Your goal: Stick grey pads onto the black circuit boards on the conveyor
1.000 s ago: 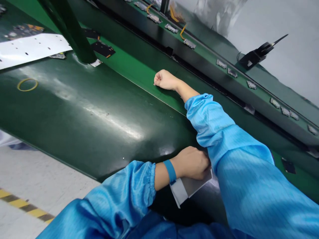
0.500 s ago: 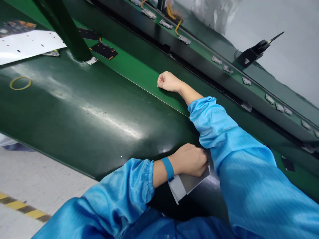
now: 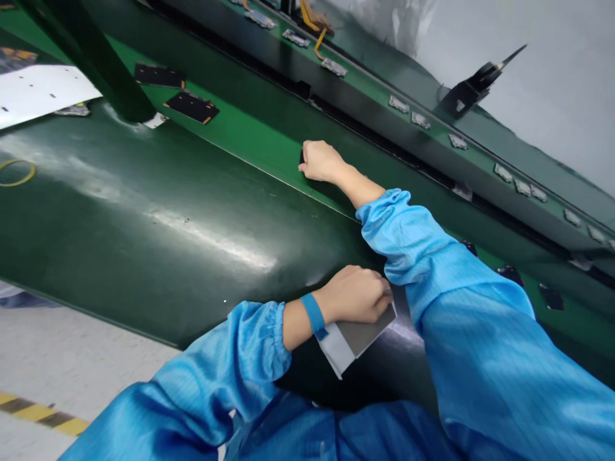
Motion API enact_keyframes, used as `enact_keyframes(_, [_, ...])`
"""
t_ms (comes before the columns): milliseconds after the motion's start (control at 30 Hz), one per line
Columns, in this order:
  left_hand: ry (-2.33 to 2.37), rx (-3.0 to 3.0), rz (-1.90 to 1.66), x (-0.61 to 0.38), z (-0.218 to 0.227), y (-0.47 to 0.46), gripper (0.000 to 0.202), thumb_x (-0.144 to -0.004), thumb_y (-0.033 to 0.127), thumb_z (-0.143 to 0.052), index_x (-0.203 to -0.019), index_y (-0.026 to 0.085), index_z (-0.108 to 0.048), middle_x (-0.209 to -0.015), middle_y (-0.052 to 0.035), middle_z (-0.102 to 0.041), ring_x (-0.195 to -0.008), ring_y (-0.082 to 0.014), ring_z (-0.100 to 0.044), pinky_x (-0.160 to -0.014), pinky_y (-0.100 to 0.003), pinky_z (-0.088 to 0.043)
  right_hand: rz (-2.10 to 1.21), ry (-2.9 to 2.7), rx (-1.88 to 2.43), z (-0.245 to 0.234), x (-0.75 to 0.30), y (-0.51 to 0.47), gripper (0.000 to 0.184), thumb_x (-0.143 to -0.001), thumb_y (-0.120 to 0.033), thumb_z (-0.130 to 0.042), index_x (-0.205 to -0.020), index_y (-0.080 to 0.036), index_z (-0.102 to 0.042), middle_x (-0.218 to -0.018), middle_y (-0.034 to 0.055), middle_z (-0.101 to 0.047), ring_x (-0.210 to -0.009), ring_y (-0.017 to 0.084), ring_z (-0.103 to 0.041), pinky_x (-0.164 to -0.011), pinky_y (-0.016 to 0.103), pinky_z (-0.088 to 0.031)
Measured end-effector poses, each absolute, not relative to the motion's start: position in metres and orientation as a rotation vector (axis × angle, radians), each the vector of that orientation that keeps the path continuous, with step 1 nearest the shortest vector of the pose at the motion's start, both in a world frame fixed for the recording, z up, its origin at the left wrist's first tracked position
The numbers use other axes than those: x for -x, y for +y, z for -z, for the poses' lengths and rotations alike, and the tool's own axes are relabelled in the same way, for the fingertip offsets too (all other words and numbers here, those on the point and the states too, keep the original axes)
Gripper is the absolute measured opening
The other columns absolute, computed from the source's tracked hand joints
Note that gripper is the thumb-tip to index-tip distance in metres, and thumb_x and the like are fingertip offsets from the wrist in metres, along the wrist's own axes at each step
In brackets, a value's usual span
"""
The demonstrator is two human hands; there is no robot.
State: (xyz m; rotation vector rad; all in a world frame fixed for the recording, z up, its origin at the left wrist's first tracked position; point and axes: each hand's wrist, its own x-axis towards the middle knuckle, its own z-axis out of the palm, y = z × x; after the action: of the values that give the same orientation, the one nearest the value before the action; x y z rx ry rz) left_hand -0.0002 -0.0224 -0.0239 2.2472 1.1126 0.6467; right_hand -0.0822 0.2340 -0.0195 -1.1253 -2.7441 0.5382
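My left hand (image 3: 358, 294), a blue band around its wrist, is closed over a flat grey-and-white piece (image 3: 369, 334) low over the dark green table. Its fingertips are hidden beneath the hand. My right hand (image 3: 321, 161) reaches over the bright green strip along the far side of the table, its fingers pinched together. A small black piece (image 3: 302, 157) shows at those fingertips; most of it is hidden behind them.
Two flat black boards (image 3: 191, 107) lie on the green strip at left, near a dark green post (image 3: 96, 64). A white panel (image 3: 38, 93) and a yellow ring (image 3: 18, 173) are further left. Several small metallic parts (image 3: 334, 67) line the raised ledge. A black tool (image 3: 468, 89) stands behind.
The view has shifted slightly. A black piece now shows at my right fingertips, where none was visible before. My left hand and the grey-and-white piece have moved together slightly over the table.
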Motion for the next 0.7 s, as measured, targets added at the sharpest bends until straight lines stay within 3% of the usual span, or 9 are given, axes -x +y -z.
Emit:
enact_keyframes(100, [1.176, -2.089, -0.713, 0.005, 0.022, -0.016, 0.029, -0.099, 0.031, -0.057, -0.073, 0.018, -0.064, -0.078, -0.0048, -0.072, -0.074, -0.0183, -0.066, -0.064, -0.03, -0.039, -0.504, -2.569, 1.082, 0.008, 0.043, 0.226, 0.04, -0.075, -0.02, -0.091, -0.088, -0.019, -0.053, -0.082, 0.0055, -0.055, -0.103, 0.033, -0.062, -0.099, 0.048, -0.049])
enact_keyframes(200, [1.25, -1.82, -0.881, 0.011, 0.021, -0.007, 0.037, -0.097, 0.032, -0.058, -0.063, 0.019, -0.052, -0.062, 0.0003, -0.058, -0.062, -0.0139, -0.052, -0.061, -0.029, -0.031, -0.594, -2.506, 1.028, -0.004, -0.03, 0.192, 0.029, -0.088, -0.027, -0.077, -0.079, -0.021, -0.05, -0.074, 0.0025, -0.055, -0.081, 0.023, -0.059, -0.085, 0.038, -0.048])
enact_keyframes(267, [1.278, -1.621, -1.0, 0.015, 0.021, -0.001, 0.036, -0.095, 0.033, -0.056, -0.063, 0.019, -0.05, -0.059, 0.0027, -0.052, -0.061, -0.0122, -0.046, -0.059, -0.028, -0.029, -0.798, -2.426, 1.004, -0.006, -0.085, 0.158, 0.029, -0.093, -0.036, -0.068, -0.075, -0.021, -0.051, -0.07, 0.0017, -0.057, -0.069, 0.018, -0.053, -0.072, 0.033, -0.044])
enact_keyframes(367, [1.298, -1.412, -1.087, 0.02, 0.022, 0.004, 0.035, -0.092, 0.041, -0.058, -0.066, 0.018, -0.054, -0.062, 0.0027, -0.052, -0.063, -0.0125, -0.046, -0.059, -0.025, -0.032, -1.153, -2.248, 0.991, 0.002, -0.145, 0.106, 0.03, -0.093, -0.049, -0.065, -0.086, -0.02, -0.064, -0.078, 0.0036, -0.066, -0.068, 0.018, -0.056, -0.063, 0.031, -0.041])
enact_keyframes(567, [1.278, -1.254, -1.048, 0.02, 0.024, 0.005, 0.043, -0.086, 0.055, -0.067, -0.071, 0.016, -0.062, -0.064, 0.0011, -0.054, -0.062, -0.0124, -0.044, -0.055, -0.024, -0.033, -1.277, -1.873, 1.041, 0.023, -0.171, 0.057, 0.022, -0.095, -0.042, -0.063, -0.089, -0.022, -0.066, -0.081, 0.0023, -0.067, -0.067, 0.016, -0.055, -0.063, 0.031, -0.043])
enact_keyframes(700, [1.337, -1.261, -1.029, 0.019, 0.021, 0.003, 0.043, -0.086, 0.055, -0.07, -0.07, 0.015, -0.064, -0.063, 0.0011, -0.052, -0.059, -0.0114, -0.042, -0.053, -0.024, -0.032, -1.272, -1.888, 0.958, 0.02, -0.174, 0.059, 0.016, -0.094, -0.037, -0.063, -0.097, -0.022, -0.068, -0.083, 0.0018, -0.068, -0.069, 0.017, -0.057, -0.064, 0.031, -0.044])
